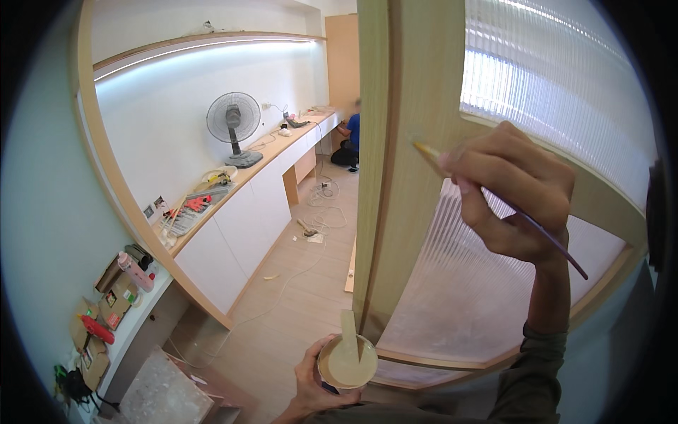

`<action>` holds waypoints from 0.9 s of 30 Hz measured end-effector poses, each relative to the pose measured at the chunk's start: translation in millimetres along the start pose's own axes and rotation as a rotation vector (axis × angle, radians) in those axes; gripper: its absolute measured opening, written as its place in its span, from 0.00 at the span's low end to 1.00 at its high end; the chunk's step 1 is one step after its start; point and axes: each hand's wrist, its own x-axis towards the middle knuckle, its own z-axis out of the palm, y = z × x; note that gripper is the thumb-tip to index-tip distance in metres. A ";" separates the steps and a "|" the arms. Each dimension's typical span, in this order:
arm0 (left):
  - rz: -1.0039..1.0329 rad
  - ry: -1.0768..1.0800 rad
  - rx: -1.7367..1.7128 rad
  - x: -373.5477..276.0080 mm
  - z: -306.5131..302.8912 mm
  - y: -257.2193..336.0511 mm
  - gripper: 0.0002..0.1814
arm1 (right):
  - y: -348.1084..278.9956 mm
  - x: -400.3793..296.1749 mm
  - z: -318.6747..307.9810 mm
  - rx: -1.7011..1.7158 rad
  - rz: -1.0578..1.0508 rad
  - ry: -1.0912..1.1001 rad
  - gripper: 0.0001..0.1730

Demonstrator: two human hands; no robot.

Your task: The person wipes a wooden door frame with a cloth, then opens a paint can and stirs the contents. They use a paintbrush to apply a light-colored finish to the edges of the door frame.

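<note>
My right hand (514,191) grips a slim paintbrush (426,151) with a purple handle, its bristles at the face of a light wood door frame (418,95). Where the tip meets the wood there is a faint smudge, too blurred to tell more. Below, my left hand (315,379) holds a round cup (347,365) of pale beige paint. A flat stirring stick (347,331) stands in the cup and leans on its far rim. Ribbed translucent panels (461,297) fill the framed openings right of the painted upright.
A long counter (275,151) carries a desk fan (233,124), red gloves (197,204) and tools. Cords (323,199) lie on the floor. Another person (349,138) crouches at the far end. On a white shelf (153,297) at left stand a pink bottle (135,270) and cardboard boxes (114,302).
</note>
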 end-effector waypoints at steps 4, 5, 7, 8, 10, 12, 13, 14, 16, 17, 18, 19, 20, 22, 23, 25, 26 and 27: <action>-0.017 0.000 -0.030 1.2 2.1 3.9 0.53 | -1.4 -1.1 3.2 0.006 0.026 0.045 0.13; -0.011 -0.002 -0.018 0.6 0.5 2.7 0.53 | -1.9 -0.6 4.3 0.001 0.031 0.062 0.13; -0.003 -0.011 -0.005 -0.9 -1.0 -1.8 0.52 | -3.1 0.9 2.6 -0.011 0.015 0.034 0.13; 0.003 -0.013 0.001 -0.6 -1.2 -2.2 0.52 | -3.7 1.8 1.1 -0.010 0.006 0.017 0.13; 0.010 -0.014 0.016 -0.2 -0.8 -0.9 0.52 | -3.6 2.4 -0.5 0.006 0.004 0.003 0.13; -0.002 -0.016 0.010 -0.3 -0.6 0.1 0.53 | -2.9 -0.1 4.6 -0.022 0.026 0.061 0.12; -0.008 -0.017 0.007 0.0 -0.2 0.3 0.53 | -2.0 -0.6 4.5 -0.025 0.023 0.066 0.12; -0.011 -0.016 0.001 -0.2 0.2 -0.2 0.53 | -2.0 -0.7 4.6 -0.028 0.019 0.070 0.12; -0.017 -0.011 -0.012 -1.0 0.5 -2.2 0.53 | -0.4 0.8 0.7 0.000 -0.008 0.033 0.13; -0.026 -0.011 -0.010 -1.0 0.4 -1.8 0.53 | 0.3 0.2 0.5 0.008 -0.008 0.033 0.14; -0.036 -0.011 -0.010 -1.0 0.8 -1.0 0.53 | 1.2 -2.1 2.5 0.002 0.015 0.067 0.14; -0.045 -0.012 -0.011 -0.9 1.0 -0.7 0.53 | 1.4 -2.9 2.2 -0.002 0.019 0.073 0.15; -0.049 -0.013 -0.005 -0.8 0.8 -1.0 0.53 | 1.8 -3.5 1.9 -0.006 0.023 0.079 0.15; -0.059 -0.013 0.011 -1.9 -0.4 -2.1 0.54 | 1.6 -3.6 -0.3 -0.001 0.002 0.054 0.15; -0.054 -0.011 0.015 -2.1 -0.9 -2.9 0.54 | 2.0 -3.9 -1.1 0.002 -0.006 0.049 0.14; -0.045 -0.010 0.017 -2.2 -1.2 -4.8 0.54 | 3.3 -5.4 -2.4 0.001 -0.005 0.061 0.14; -0.047 -0.007 0.016 -2.6 -1.4 -5.2 0.54 | 3.5 -6.1 -2.5 -0.002 -0.005 0.066 0.14; -0.048 -0.001 0.017 -3.3 -1.7 -5.5 0.54 | 3.5 -7.2 -1.1 -0.008 -0.006 0.070 0.14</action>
